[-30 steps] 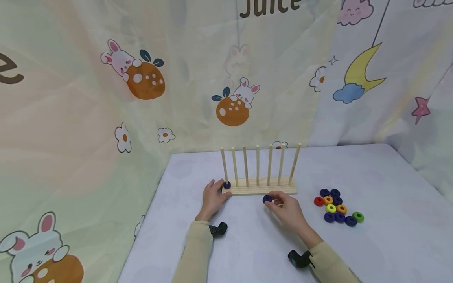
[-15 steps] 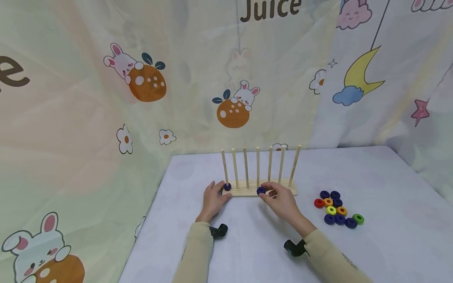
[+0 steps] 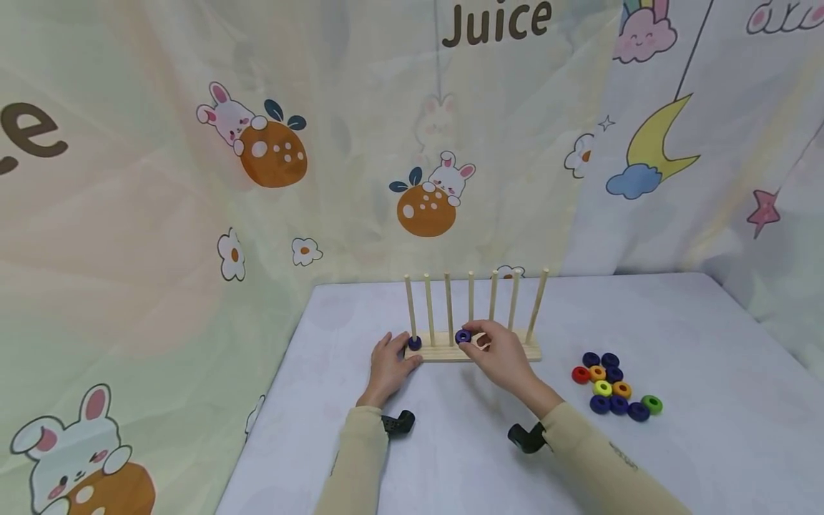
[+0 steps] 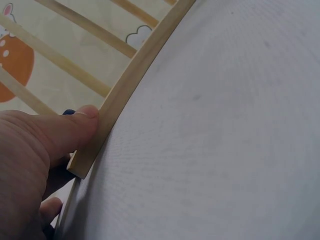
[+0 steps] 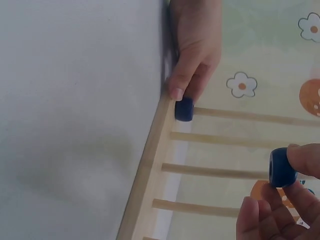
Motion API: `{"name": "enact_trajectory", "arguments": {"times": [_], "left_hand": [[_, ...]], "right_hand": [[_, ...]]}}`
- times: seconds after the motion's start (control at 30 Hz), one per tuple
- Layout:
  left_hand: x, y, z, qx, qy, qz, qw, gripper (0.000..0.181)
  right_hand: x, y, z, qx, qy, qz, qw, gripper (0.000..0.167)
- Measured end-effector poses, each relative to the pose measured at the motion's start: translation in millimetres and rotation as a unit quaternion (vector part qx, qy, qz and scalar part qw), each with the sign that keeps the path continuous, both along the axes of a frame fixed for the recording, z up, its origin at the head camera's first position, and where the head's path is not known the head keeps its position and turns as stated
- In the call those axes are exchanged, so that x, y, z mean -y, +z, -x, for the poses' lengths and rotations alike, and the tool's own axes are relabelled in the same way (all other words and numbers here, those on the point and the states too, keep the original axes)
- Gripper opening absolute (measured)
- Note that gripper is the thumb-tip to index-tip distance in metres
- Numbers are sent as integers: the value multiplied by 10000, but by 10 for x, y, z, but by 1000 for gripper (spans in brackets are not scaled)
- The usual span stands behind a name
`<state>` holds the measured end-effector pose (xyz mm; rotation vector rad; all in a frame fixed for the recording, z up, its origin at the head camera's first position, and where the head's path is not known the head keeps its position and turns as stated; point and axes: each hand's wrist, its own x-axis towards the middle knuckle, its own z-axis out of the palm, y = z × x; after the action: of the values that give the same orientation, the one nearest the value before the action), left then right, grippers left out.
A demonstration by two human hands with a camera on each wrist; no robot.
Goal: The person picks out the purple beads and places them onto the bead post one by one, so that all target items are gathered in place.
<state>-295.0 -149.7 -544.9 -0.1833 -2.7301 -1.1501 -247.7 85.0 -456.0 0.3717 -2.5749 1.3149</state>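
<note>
Nearest us, the right sleeve (image 3: 611,461) passes near the loose rings (image 3: 622,395); an outward sweep of that arm could scatter them, since round pieces probably roll. Beyond it, we see the left hand (image 3: 388,368) grip the wooden stand (image 3: 444,353) at one end, thumb on its front edge. Because only that end is steadied, we judge a knock at the other could swivel it. The right hand (image 3: 498,354) pinches the blue ring (image 3: 463,336) by thumb and fingertips, in front of the middle pegs; we cannot tell whether it touches one. So slight a pinch could let the ring slip. Its hole faces us, so a rim meeting a peg tip at that tilt could jam. Behind, the tall pegs (image 3: 449,307) stand close together, and careless knuckles might bump them.
</note>
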Motion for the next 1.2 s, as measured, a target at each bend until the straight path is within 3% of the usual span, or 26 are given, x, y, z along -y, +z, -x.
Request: {"name": "enact_trajectory", "arguments": {"times": [0.5, 0.97, 1.2], "left_hand": [[-13, -8, 2, 109, 29, 3, 9999, 59], [-5, -13, 5, 25, 21, 10, 10000, 59], [19, -31, 22, -282, -109, 29, 9995, 59]], "right_hand": [[155, 151, 59, -425, 306, -180, 9985, 32], [309, 351, 155, -606, 507, 178, 9967, 32], [393, 495, 192, -880, 576, 237, 9942, 28]]}}
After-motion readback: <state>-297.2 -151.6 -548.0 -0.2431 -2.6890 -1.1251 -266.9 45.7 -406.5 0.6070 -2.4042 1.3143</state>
